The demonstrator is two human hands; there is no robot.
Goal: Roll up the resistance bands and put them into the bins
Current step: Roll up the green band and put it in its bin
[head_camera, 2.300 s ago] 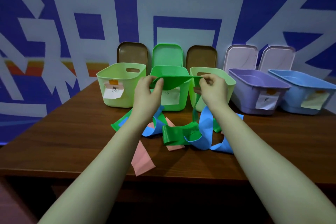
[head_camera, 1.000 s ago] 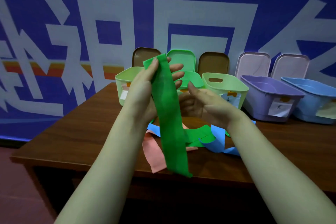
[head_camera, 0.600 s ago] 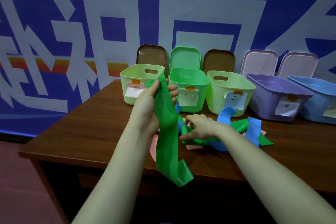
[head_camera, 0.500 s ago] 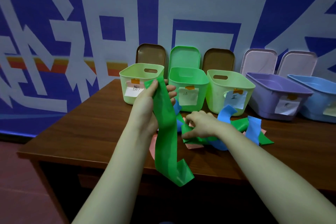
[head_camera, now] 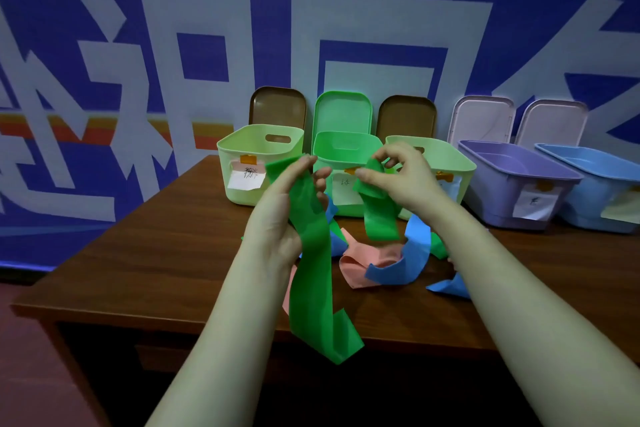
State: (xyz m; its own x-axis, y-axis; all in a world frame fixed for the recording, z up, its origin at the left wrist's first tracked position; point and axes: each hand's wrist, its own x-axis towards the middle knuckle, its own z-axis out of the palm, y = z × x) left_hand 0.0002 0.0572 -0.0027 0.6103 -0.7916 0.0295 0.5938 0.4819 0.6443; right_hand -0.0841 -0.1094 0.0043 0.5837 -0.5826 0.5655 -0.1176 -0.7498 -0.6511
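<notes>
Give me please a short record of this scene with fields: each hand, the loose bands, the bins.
left hand: grips the top of a long green band, which hangs loose, unrolled
right hand: pinches a shorter green strip; same band or another, cannot tell
on table: pink band and blue band, loose
bins: five in a row, open, lids leaning behind

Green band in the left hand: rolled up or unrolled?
Unrolled. The green band hangs from the left hand as a long flat strip, its lower end loosely curled below the table edge.
</notes>
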